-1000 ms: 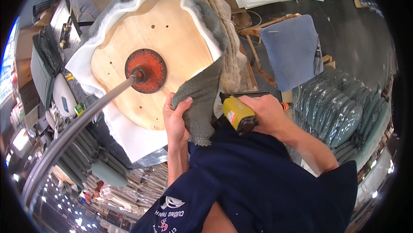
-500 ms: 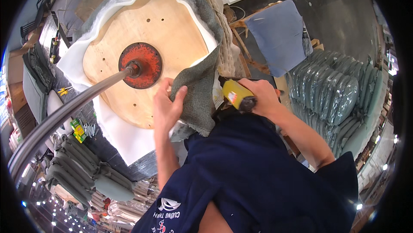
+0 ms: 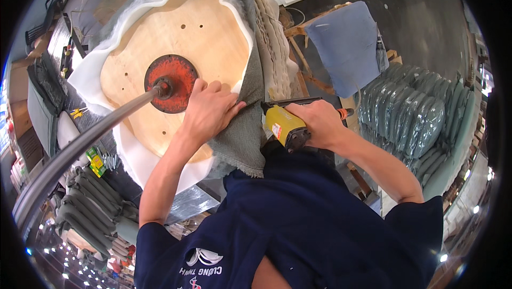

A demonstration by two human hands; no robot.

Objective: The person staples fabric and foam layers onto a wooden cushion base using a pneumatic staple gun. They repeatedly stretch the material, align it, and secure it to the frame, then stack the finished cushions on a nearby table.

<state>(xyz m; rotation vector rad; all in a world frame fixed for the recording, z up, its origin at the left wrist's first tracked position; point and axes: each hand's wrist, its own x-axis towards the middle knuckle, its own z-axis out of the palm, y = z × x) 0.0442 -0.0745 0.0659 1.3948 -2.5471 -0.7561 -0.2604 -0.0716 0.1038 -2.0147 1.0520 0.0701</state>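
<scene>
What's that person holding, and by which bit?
Right grip: the yellow tool, by the part beside its orange fitting. Left grip: at the grey cloth; whether it's holding, I can't tell.

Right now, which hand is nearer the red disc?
Left. The left hand is at the right edge of the red disc; the right hand is farther right, holding the yellow tool.

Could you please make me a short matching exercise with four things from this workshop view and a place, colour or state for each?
Column one:
1. Handheld tool
2. Round flange
3. Wrapped pads
4. Left hand

Column two:
A. Touching the grey fabric
B. Lined up toward the picture's right edge
C. Yellow and black, gripped by the right hand
D. Red, on the wooden panel

Pairs: 1-C, 2-D, 3-B, 4-A
</scene>
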